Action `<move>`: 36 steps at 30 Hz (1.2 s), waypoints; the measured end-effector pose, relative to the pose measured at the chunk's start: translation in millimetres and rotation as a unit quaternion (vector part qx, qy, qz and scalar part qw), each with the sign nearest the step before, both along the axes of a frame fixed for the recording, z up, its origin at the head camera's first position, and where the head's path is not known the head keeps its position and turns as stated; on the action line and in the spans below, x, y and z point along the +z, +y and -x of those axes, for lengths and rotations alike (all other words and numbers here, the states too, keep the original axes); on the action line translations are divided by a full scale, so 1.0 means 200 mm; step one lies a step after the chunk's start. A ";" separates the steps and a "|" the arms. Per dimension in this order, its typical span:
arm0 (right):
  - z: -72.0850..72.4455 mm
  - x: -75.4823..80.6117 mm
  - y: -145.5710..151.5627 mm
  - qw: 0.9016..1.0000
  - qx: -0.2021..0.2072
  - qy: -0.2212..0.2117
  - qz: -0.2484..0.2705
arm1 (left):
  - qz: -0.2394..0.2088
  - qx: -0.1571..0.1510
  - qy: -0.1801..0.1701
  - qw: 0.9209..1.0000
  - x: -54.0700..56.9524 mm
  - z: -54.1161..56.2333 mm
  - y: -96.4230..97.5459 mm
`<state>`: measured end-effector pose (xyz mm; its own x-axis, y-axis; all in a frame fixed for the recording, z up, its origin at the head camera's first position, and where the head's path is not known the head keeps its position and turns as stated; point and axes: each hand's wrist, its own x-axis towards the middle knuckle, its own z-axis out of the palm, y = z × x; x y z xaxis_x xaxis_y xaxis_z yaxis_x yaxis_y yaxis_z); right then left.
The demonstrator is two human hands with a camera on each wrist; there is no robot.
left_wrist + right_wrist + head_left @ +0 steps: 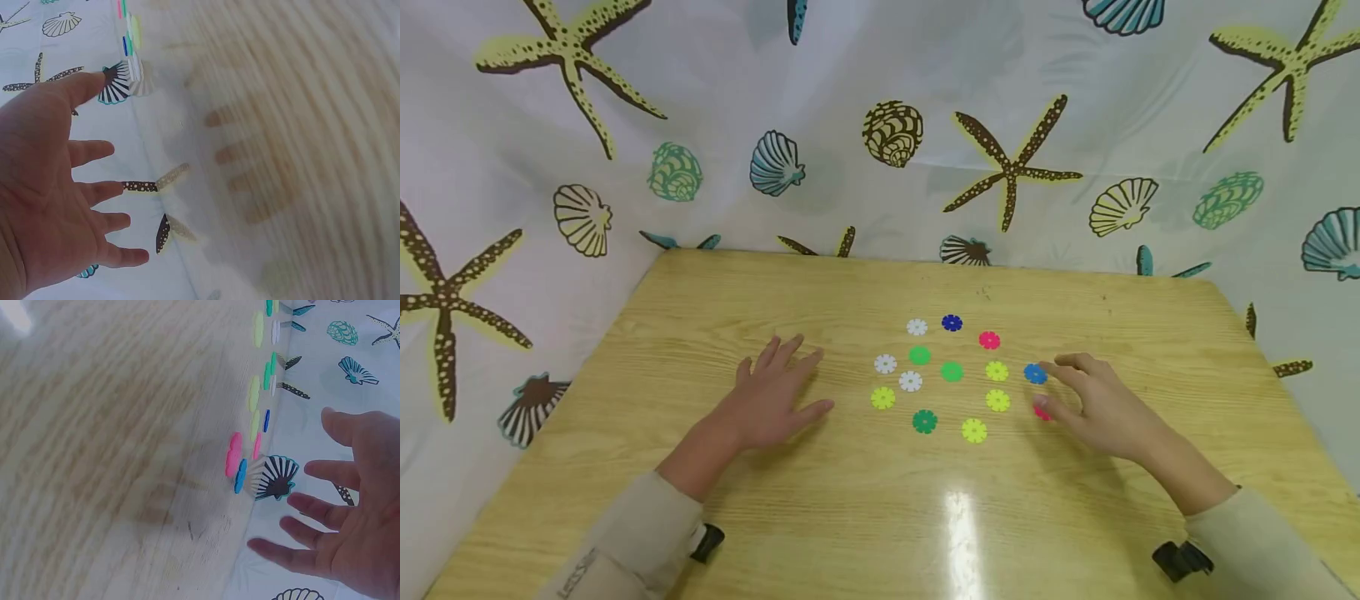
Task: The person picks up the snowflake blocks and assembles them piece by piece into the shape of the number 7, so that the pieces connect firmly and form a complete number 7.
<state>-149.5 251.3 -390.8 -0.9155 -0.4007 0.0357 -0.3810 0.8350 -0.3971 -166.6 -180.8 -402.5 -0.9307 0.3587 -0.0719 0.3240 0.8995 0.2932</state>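
Note:
Small notched plastic discs lie scattered flat on the wooden table: three white, such as the white disc, a dark blue disc, several green and yellow ones, a blue disc and pink ones. My right hand hangs above the table at the right end of the group, fingers spread and holding nothing. In the head view its thumb overlaps the nearer pink disc, and its fingertips come close to the blue disc. Off to the left of the discs, my left hand hovers over bare wood with fingers spread, also holding nothing.
The wooden table ends at a hanging cloth printed with starfish and shells, which surrounds it at the back and sides. Both sleeves carry a dark strap clip near the wrist. A bright glare marks the front of the tabletop.

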 end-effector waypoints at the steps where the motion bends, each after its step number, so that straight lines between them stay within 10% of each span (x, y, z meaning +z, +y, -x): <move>1: 0.00 0.00 0.00 1.000 0.005 0.001 0.009 | -0.002 -0.002 0.004 1.000 0.00 0.00 0.01; 17: 0.04 -0.05 -0.17 0.984 0.084 -0.111 0.107 | -0.105 -0.022 -0.050 0.993 0.01 0.08 0.09; 25: 0.07 -0.05 -0.20 0.985 0.063 -0.112 0.116 | -0.195 0.038 -0.123 0.972 -0.02 0.11 0.14; 36: 0.06 -0.06 -0.26 0.985 0.053 -0.127 0.106 | -0.253 0.041 -0.159 0.953 -0.06 0.12 0.22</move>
<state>-162.4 198.9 -403.7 -0.8589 -0.5029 -0.0965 -0.3272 0.6839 -0.6521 -190.7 -137.6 -414.7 -0.9172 0.3486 -0.1930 0.0802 0.6360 0.7675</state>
